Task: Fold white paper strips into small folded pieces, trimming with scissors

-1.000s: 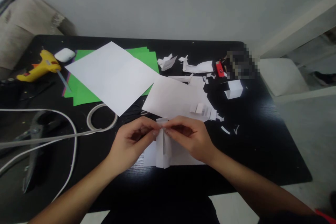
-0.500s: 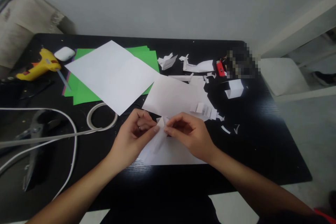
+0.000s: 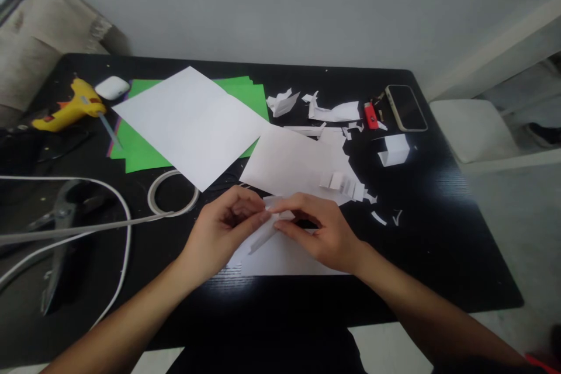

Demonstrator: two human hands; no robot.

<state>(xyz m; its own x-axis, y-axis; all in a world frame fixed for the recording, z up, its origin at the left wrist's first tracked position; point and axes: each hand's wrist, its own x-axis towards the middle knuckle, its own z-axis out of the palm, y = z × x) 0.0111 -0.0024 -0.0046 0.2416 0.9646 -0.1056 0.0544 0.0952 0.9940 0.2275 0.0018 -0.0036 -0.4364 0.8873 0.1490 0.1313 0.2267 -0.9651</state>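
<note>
The left hand (image 3: 228, 223) pinches the folded white paper (image 3: 263, 236) near its upper end, thumb and forefinger clamped on it, while the right hand (image 3: 326, 229) grips it from the other side between thumb and forefinger. The folded piece slants down towards the left above a flat white sheet (image 3: 302, 257) on the black table (image 3: 438, 263). Farther back, green paper (image 3: 146, 155) lies under a white sheet turned cornerwise (image 3: 193, 125), near a yellow glue gun (image 3: 70, 112)
</note>
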